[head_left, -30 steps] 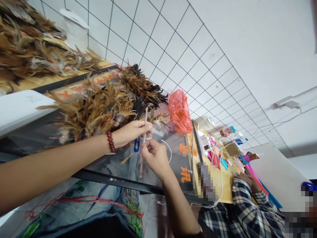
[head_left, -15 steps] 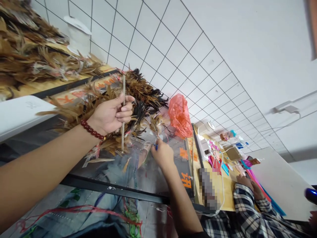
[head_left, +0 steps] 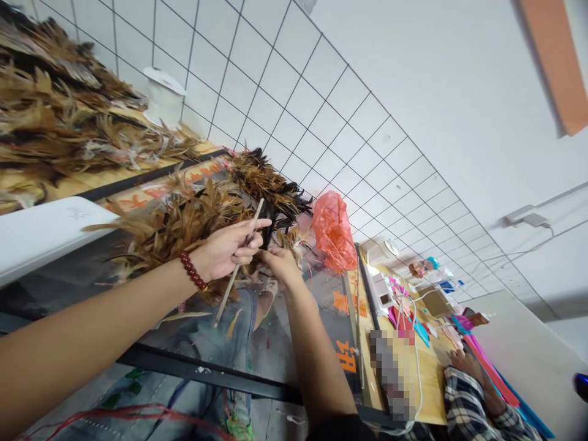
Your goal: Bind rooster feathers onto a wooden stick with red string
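Observation:
My left hand (head_left: 227,252), with a dark red bead bracelet at the wrist, is closed around a thin pale stick (head_left: 225,300). The stick slants, its upper end leaning right, above a pile of brown feathers (head_left: 193,211) on the glass-topped table (head_left: 280,343). My right hand (head_left: 283,267) has its fingers pinched together close beside the left fingertips; what they hold is hidden. Dark feathers show just above the two hands. Behind the right hand lies a small bundle of lighter feathers (head_left: 294,237).
Brown-black feathers (head_left: 266,177) lie by the wall grid (head_left: 285,92). A crumpled red plastic bag (head_left: 334,233) stands to the right. At left are a white box (head_left: 55,229), a white spool (head_left: 164,98) and more feathers (head_left: 41,131). A co-worker's plaid sleeve (head_left: 468,392) shows at right.
My right hand has moved left from the small feather bundle to my left hand. The stick has gone from upright to slanted, and my left hand appears lower and farther right.

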A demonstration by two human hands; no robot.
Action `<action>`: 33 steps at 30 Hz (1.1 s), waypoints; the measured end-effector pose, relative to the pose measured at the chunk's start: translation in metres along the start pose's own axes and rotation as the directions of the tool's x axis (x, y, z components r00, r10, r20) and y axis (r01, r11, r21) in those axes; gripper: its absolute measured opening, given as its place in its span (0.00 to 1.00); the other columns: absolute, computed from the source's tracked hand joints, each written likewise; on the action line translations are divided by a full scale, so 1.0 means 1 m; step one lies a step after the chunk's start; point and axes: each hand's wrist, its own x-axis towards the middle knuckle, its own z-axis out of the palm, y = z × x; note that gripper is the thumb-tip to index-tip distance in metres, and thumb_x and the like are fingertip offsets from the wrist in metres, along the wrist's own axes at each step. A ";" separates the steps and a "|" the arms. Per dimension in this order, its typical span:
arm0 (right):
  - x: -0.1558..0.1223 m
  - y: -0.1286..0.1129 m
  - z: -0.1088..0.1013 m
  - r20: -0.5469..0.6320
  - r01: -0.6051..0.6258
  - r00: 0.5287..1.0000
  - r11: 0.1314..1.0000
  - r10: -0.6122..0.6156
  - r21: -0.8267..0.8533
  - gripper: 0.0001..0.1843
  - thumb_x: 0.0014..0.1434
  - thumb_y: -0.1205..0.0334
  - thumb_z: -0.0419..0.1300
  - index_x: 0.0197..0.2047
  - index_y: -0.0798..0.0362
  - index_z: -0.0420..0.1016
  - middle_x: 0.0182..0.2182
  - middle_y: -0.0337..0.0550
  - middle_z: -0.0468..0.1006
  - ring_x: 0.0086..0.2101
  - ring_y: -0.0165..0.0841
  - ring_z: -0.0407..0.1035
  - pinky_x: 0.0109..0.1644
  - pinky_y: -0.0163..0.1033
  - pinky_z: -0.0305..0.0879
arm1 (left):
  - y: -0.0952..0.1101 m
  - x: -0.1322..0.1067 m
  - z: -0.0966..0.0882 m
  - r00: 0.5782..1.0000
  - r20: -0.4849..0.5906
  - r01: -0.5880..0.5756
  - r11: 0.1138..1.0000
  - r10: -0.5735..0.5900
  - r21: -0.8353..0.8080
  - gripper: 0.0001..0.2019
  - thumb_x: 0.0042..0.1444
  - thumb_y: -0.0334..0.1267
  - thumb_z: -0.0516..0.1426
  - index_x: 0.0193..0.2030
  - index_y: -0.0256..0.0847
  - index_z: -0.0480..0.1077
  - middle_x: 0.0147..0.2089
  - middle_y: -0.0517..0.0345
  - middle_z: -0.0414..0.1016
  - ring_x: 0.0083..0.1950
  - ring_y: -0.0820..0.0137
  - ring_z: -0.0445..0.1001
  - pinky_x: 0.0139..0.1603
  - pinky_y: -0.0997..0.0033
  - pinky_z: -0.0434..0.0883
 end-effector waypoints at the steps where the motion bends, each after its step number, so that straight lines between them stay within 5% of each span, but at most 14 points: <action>1: -0.004 0.001 -0.011 -0.042 0.047 0.998 0.997 -0.045 0.054 0.19 0.49 0.49 0.65 0.22 0.52 0.64 0.13 0.27 0.60 0.14 0.20 0.47 0.17 0.29 0.43 | -0.004 0.000 0.000 1.000 -0.004 0.006 1.000 -0.006 0.004 0.12 0.66 0.34 0.49 0.49 0.35 0.72 0.23 0.62 0.62 0.15 0.83 0.49 0.13 0.86 0.48; 6: -0.025 0.001 -0.049 -0.384 0.409 0.875 0.874 -0.295 0.261 0.22 0.47 0.43 0.66 0.28 0.52 0.65 0.18 0.28 0.62 0.16 0.20 0.48 0.19 0.29 0.44 | -0.025 -0.001 0.005 0.999 -0.035 0.041 0.997 -0.039 0.059 0.07 0.60 0.27 0.55 0.37 0.29 0.74 0.30 0.55 0.67 0.23 0.79 0.63 0.16 0.83 0.59; 12: -0.029 0.001 -0.032 -0.180 0.261 0.962 0.875 -0.203 0.408 0.29 0.43 0.37 0.67 0.21 0.52 0.60 0.15 0.29 0.59 0.15 0.19 0.43 0.18 0.31 0.38 | -0.037 -0.001 0.004 0.994 -0.023 0.110 0.982 -0.108 0.155 0.07 0.59 0.34 0.59 0.37 0.30 0.73 0.33 0.54 0.68 0.20 0.83 0.57 0.13 0.85 0.49; 17: -0.027 0.007 -0.017 -0.271 0.289 0.942 0.890 -0.198 0.352 0.27 0.42 0.41 0.69 0.20 0.51 0.59 0.14 0.26 0.55 0.16 0.20 0.45 0.20 0.31 0.42 | -0.040 -0.003 0.003 0.983 0.019 0.172 0.946 -0.184 0.274 0.10 0.58 0.39 0.60 0.32 0.34 0.68 0.30 0.55 0.69 0.18 0.84 0.55 0.13 0.86 0.45; 21: -0.029 0.010 -0.014 -0.270 0.313 0.934 0.899 -0.233 0.307 0.24 0.42 0.44 0.70 0.22 0.52 0.63 0.15 0.30 0.63 0.18 0.22 0.51 0.22 0.31 0.46 | -0.044 -0.004 0.003 0.975 0.021 0.205 0.924 -0.223 0.322 0.13 0.58 0.42 0.59 0.30 0.37 0.64 0.23 0.64 0.59 0.17 0.84 0.50 0.13 0.87 0.43; 28: -0.036 0.006 -0.025 0.063 0.105 0.982 0.787 -0.179 0.608 0.33 0.40 0.34 0.69 0.26 0.50 0.56 0.20 0.27 0.55 0.18 0.20 0.41 0.20 0.29 0.39 | -0.039 -0.004 -0.004 0.883 0.267 0.388 0.920 -0.387 0.053 0.10 0.60 0.38 0.56 0.30 0.37 0.63 0.23 0.66 0.51 0.17 0.83 0.47 0.13 0.86 0.43; 33: -0.035 -0.002 -0.022 0.057 0.126 0.978 0.783 -0.202 0.609 0.32 0.40 0.35 0.70 0.25 0.50 0.58 0.17 0.25 0.50 0.17 0.20 0.39 0.19 0.30 0.36 | -0.036 -0.007 -0.002 0.834 0.347 0.465 0.885 -0.428 -0.025 0.09 0.61 0.37 0.55 0.30 0.37 0.61 0.23 0.66 0.51 0.18 0.81 0.49 0.13 0.86 0.45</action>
